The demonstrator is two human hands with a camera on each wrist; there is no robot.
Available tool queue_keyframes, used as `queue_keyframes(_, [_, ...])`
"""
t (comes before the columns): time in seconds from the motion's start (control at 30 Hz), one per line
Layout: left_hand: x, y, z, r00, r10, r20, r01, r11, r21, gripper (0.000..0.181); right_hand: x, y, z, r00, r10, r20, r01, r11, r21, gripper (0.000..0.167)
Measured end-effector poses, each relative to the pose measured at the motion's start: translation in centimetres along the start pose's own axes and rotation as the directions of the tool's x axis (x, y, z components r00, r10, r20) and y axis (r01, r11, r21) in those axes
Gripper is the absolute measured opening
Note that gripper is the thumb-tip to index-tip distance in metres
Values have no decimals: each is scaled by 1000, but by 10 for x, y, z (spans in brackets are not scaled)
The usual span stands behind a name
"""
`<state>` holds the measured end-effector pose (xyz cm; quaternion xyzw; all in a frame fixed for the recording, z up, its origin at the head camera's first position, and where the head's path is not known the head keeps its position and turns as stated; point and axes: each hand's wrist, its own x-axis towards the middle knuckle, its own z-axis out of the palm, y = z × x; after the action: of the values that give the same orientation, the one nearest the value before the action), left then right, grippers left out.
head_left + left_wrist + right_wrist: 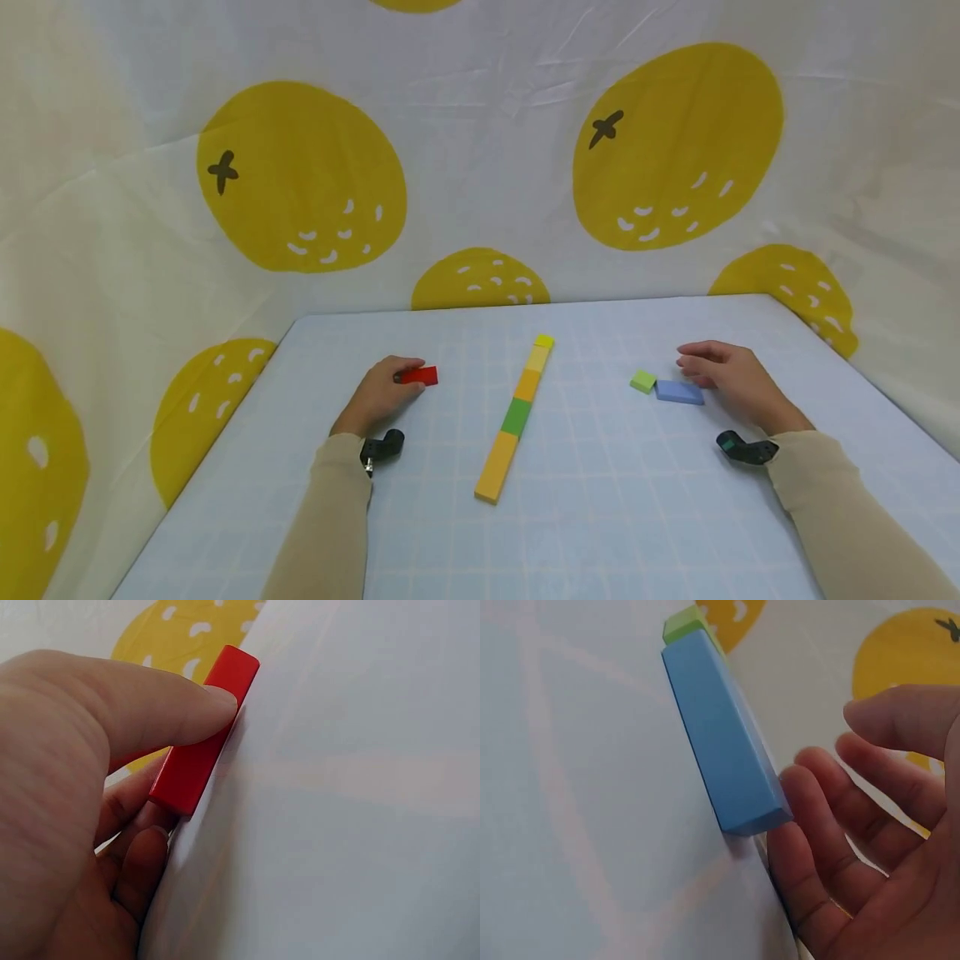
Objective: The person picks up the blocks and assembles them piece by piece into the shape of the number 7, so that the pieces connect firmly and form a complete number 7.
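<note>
On the left of the table, my left hand pinches a small red block. In the left wrist view the thumb presses on one face of the red block, and the fingers behind it are partly hidden. My right hand is just right of a long blue block, its fingers loosely bent and the thumb apart from them. Seen from the right wrist, the fingertips come close to the near end of the blue block; whether they touch it I cannot tell. A small light green block sits at its other end.
Between the hands, a slanting row of blocks lies end to end: yellow, pale yellow, orange, green and a long light orange one. A patterned cloth hangs behind the pale checked table.
</note>
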<state>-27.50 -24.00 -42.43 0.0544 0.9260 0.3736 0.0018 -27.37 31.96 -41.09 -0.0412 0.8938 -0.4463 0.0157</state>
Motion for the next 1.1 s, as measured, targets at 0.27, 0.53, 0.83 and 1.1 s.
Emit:
queue_keyframes(0.27, [-4,-3,0,1000,-20,-3,20,1000,13,44,-2,5,1,998,21,58,-18,999,-44,63])
queue_keyframes(0.53, [-2,0,1,1000,-13,25,12,1000,18,46,-7,15,-3,994,20,106,-10,995,-97,66])
queue_keyframes(0.83, [-1,2,1,1000,25,15,-25,999,24,42,-13,19,-2,992,11,126,4,993,-120,64])
queue_keyframes(1.1, [-1,3,-1,1000,22,15,-23,999,26,44,-9,13,0,993,-53,106,69,986,-151,59])
